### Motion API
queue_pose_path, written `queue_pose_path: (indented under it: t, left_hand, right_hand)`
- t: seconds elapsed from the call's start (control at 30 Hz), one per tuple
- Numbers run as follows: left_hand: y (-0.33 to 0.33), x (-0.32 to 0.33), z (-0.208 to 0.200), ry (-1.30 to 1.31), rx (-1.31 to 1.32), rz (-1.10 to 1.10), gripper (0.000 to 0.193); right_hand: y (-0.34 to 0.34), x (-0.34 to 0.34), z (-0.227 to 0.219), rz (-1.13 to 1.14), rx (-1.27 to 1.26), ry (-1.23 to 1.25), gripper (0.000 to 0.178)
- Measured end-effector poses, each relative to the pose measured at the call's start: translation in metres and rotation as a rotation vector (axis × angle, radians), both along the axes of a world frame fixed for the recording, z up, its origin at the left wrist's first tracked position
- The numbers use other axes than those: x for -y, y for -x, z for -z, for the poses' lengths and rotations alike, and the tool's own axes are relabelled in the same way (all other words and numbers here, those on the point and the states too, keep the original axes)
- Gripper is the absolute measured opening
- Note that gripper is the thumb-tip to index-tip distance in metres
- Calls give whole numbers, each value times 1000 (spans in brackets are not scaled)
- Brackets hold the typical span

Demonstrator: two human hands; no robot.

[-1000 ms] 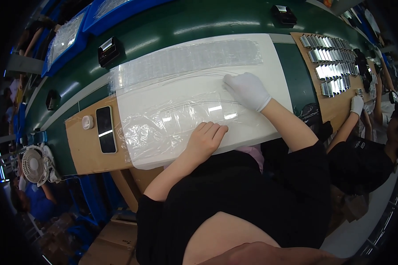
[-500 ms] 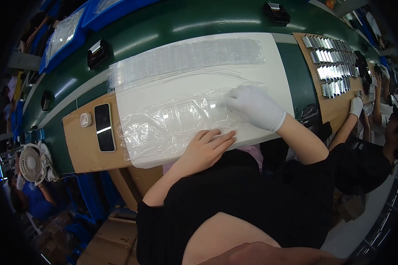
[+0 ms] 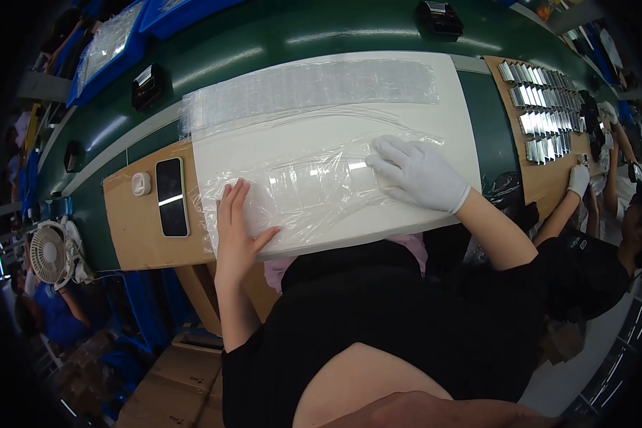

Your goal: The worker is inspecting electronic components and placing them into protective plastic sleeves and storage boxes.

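Observation:
A sheet of clear plastic film (image 3: 314,192) lies crinkled across the white board (image 3: 449,121) in front of me, with flat clear rectangular pieces showing under or in it. My bare left hand (image 3: 237,225) rests on the film's left end, fingers stretched and thumb apart. At the right end my right hand (image 3: 417,175), in a white glove, lies over the film with its fingers extended. Farther back on the board is a long row of clear flat pieces (image 3: 314,89) under film. Thin clear strips (image 3: 335,113) lie between the row and the nearer film.
To the left, a phone (image 3: 172,197) and a small white case (image 3: 141,183) lie on cardboard (image 3: 135,235). A white fan (image 3: 48,255) stands beyond. At right, rows of shiny metal pieces (image 3: 546,107) sit on another board, near a co-worker's gloved hand (image 3: 578,180). Blue trays (image 3: 110,53) stand back left.
My left hand has moved left from the board's near edge onto the film's left end, its fingers now pointing away from me. My right hand has flattened somewhat, staying at the right end.

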State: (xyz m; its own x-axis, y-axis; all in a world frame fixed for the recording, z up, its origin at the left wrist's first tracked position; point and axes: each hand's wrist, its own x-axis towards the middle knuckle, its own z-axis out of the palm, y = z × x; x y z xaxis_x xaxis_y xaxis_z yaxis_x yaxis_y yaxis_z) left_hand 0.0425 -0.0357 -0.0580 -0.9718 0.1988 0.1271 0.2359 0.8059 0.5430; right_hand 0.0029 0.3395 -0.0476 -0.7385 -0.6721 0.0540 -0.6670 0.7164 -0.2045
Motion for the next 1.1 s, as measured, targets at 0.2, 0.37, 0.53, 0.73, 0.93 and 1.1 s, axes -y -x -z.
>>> queue_pose_path:
  t: [0.2, 0.37, 0.53, 0.73, 0.93, 1.1]
  left_hand:
    - [6, 12, 13, 128, -181, 178, 40]
    - [17, 10, 4, 75, -234, 193, 24]
    - [27, 15, 1, 90, -144, 220, 27]
    - [40, 20, -9, 72, -74, 378, 26]
    - [54, 26, -11, 159, -65, 426, 31]
    - [60, 29, -3, 215, -184, 377, 30]
  right_hand:
    - [5, 10, 2, -47, -162, -4, 43]
    - [16, 4, -6, -69, -132, 74, 40]
    - [30, -7, -9, 0, -17, 75, 42]
    - [46, -24, -1, -116, -99, -42, 43]
    - [45, -21, -17, -137, 32, -198, 39]
    - [43, -25, -19, -130, -95, -183, 34]
